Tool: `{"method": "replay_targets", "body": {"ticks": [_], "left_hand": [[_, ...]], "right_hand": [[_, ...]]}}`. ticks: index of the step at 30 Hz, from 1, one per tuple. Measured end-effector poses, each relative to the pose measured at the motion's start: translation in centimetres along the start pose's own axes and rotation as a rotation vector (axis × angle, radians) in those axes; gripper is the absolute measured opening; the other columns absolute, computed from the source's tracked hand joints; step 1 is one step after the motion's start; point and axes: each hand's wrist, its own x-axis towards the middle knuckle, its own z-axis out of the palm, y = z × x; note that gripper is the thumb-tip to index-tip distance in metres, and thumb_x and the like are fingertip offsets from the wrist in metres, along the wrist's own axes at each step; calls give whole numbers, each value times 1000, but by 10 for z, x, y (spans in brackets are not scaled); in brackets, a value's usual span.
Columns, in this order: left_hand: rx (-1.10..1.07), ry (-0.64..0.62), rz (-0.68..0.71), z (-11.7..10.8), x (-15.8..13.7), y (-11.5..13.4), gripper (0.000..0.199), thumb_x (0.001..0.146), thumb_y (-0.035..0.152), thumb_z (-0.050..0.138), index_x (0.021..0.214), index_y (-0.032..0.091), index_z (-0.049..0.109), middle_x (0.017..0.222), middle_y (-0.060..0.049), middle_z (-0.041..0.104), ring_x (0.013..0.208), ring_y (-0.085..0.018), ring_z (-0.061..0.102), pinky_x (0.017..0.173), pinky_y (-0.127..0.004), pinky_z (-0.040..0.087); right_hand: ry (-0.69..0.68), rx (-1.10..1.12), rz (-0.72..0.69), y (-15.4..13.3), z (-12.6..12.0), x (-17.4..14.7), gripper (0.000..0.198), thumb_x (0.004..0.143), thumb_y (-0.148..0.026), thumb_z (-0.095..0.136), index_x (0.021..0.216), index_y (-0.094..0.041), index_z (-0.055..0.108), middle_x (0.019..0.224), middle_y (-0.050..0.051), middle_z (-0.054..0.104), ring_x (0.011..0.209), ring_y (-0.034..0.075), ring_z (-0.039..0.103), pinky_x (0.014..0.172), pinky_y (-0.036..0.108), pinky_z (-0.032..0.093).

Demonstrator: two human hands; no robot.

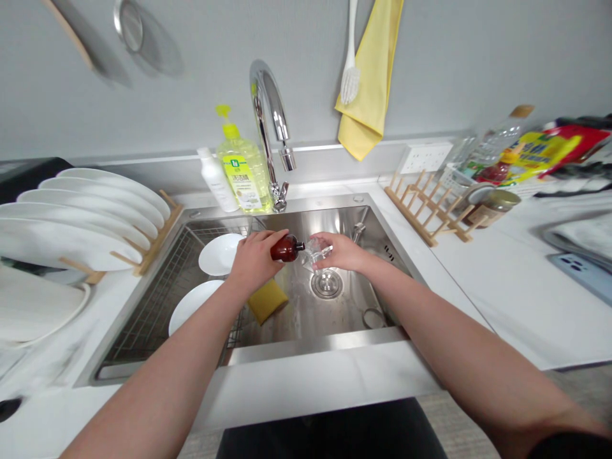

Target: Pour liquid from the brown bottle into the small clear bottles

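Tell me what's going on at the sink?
Someone is holding two things over the sink. The left hand has a brown bottle, tipped sideways towards a clear, see-through piece in the right hand. I can't tell if anything is pouring. A yellow sponge lies below the bottle.

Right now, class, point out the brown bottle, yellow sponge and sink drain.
Brown bottle [285, 248]: head view, on its body.
Yellow sponge [268, 301]: head view, upper face.
Sink drain [327, 284]: head view, its centre.

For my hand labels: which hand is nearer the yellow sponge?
Left. The left hand, holding the brown bottle, appears just above the yellow sponge in the picture; the right hand is farther, to the sponge's right.
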Motion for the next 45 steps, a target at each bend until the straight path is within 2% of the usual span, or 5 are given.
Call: {"method": "replay_targets", "body": {"ticks": [29, 45], "left_hand": [[20, 9, -1, 1, -1, 1, 75, 92, 36, 83, 164, 37, 64, 152, -10, 76, 139, -40, 67, 113, -55, 52], [40, 16, 5, 1, -2, 2, 73, 92, 33, 82, 163, 39, 65, 153, -9, 75, 140, -40, 67, 113, -56, 51]], "right_hand": [[8, 2, -14, 0, 0, 0, 84, 60, -31, 111, 137, -22, 79, 115, 6, 83, 106, 26, 78, 100, 40, 62], [2, -14, 13, -3, 0, 0, 86, 60, -31, 111, 138, -21, 79, 120, 8, 84, 111, 28, 77, 105, 43, 61]]}}
